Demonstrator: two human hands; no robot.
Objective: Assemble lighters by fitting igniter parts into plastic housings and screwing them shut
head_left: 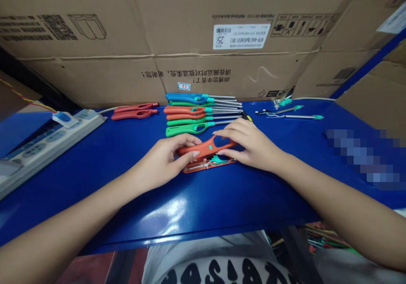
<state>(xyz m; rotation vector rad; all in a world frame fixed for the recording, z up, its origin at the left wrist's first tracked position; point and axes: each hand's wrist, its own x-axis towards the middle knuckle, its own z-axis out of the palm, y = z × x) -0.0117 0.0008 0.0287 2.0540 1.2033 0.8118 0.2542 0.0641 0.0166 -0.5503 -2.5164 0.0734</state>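
Observation:
Both of my hands grip an orange lighter shell half [203, 149], held slightly tilted above the table. My left hand [168, 157] pinches its handle end between thumb and fingers. My right hand [244, 144] pinches the looped end. Just below lies the matching orange shell half [190, 169], open side up, with a clear fuel tube, thin wires and a teal trigger [218, 160] inside. Behind my hands several assembled lighters [187, 111] in blue, green and orange lie in a row, their metal rods pointing right.
Two red shell pieces [135, 110] lie at the back left. A white power strip [47, 144] runs along the left. Loose rods with teal parts [301, 116] lie at the back right. A cardboard wall [187, 34] closes off the blue table's [158, 216] rear.

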